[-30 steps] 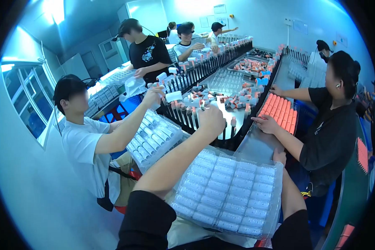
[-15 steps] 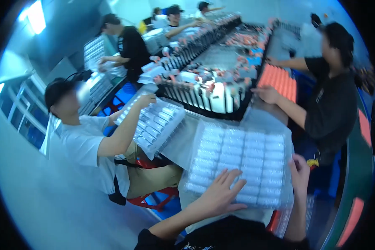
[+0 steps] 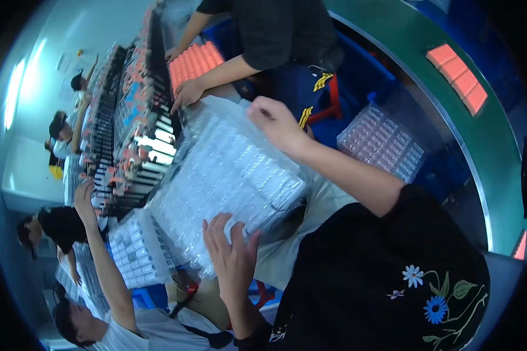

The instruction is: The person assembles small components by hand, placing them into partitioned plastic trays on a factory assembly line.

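Observation:
A tray of white cylinders point(image 3: 240, 164), covered in clear wrinkled plastic film, lies tilted across the table in front of me. My left hand point(image 3: 233, 251) rests at its near edge with the fingers spread. At the tray's opposite side, my right hand point(image 3: 280, 126) has its fingers curled at the film's edge, and they seem to pinch it. The fingertips are partly turned out of sight. Loose film point(image 3: 202, 257) hangs off the corner beside my left hand.
A person in a white shirt point(image 3: 152, 327) has another tray of white cylinders point(image 3: 137, 248) at lower left. A co-worker's hands touch an orange-pink tray point(image 3: 196, 64). A long black slotted rack point(image 3: 134, 128) runs away. A wrapped stack point(image 3: 380, 140) and green conveyor point(image 3: 427, 64) lie right.
My view has turned toward the right, so the scene appears tilted. My right hand has moved over the tray's far side, the left to its near edge, and the film now looks more bunched.

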Tool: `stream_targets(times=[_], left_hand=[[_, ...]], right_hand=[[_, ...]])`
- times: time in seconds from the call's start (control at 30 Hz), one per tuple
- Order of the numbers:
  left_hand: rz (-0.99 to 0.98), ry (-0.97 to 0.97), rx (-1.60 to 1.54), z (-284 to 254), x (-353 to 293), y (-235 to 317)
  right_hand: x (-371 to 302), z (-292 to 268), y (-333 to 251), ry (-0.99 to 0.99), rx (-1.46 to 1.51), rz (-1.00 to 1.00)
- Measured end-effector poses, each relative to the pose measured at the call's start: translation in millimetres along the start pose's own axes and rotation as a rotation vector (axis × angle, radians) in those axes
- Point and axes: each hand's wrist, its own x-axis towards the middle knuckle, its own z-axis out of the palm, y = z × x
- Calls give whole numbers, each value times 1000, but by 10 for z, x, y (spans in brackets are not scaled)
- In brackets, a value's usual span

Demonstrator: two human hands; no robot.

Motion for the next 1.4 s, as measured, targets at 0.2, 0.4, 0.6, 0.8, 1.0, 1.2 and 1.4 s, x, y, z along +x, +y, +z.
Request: stream_targets(times=[0.2, 0.4, 0.6, 0.8, 1.0, 1.2, 1.4], left_hand=[[43, 137, 45, -248, -64, 265], [458, 133, 42, -314, 78, 887], [875, 207, -188, -44, 525, 1830], [982, 144, -405, 928, 847, 2397], [1200, -50, -471, 1836, 950, 2903], [1190, -216, -439, 3103, 940, 2636], [1168, -397, -515, 3686, 1020, 2455]], right_hand=[[213, -530, 261, -125, 1312, 502], [-271, -1645, -70, -158, 1378, 36], [-2050, -3934, -37, -505, -386, 71], [-3668, -3516, -3, -499, -251, 1084], [-5915, -4444, 1646, 1351, -345, 894], [-4978, -4479, 924, 1388, 525, 474], [-4669, -4442, 1446, 1170, 154, 358]])
